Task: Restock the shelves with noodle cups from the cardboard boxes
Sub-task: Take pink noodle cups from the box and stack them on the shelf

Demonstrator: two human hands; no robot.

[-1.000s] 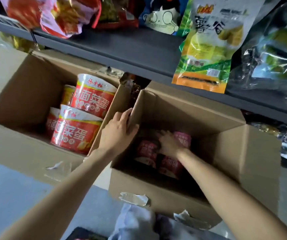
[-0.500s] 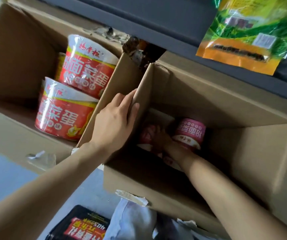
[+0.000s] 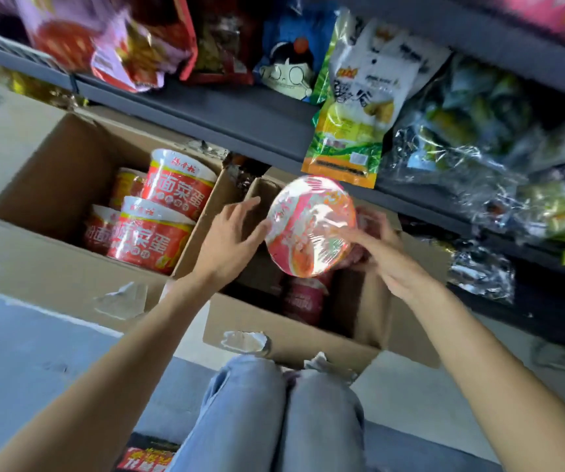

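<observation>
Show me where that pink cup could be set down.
Bare room: the dark shelf strip between the red snack bags and the yellow-green pouch; also the floor left of the boxes. Crowded: the shelf's right end with foil bags.

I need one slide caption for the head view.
Right hand lifts pink noodle cup from cardboard box; left hand open beside.

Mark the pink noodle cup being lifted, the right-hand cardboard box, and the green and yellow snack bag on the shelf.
pink noodle cup (image 3: 311,226), head view, middle of its film-wrapped lid.
right-hand cardboard box (image 3: 240,321), head view, near front wall.
green and yellow snack bag (image 3: 345,144), head view, lower front face.
</observation>
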